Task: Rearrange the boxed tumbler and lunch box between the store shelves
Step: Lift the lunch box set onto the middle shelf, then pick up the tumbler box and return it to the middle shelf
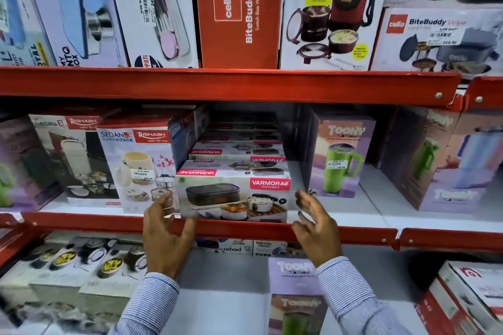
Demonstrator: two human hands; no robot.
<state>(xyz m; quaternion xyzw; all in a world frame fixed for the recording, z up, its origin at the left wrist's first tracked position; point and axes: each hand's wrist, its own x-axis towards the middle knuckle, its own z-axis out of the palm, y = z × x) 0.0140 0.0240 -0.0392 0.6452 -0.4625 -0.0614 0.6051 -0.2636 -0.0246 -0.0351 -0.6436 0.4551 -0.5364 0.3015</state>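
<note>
A Varmora lunch box [234, 198] lies at the front of the middle shelf [359, 235], with more Varmora boxes stacked behind it. My left hand [166, 236] grips its left end, fingers on the side and thumb under the front bottom edge. My right hand [315, 228] hovers just off the box's right end with its fingers spread and nothing in it. A purple Toony boxed tumbler [296, 283] stands upright on the lower shelf, below my right wrist. Another Toony tumbler box [340, 155] stands on the middle shelf to the right of the gap.
A Sedan lunch pack box [136, 168] stands tight against the Varmora box's left. Bare white shelf shows between the Varmora stack and the Toony box. Cello boxes [236, 11] fill the top shelf. Lunch box cartons [81, 261] sit on the lower shelf at left.
</note>
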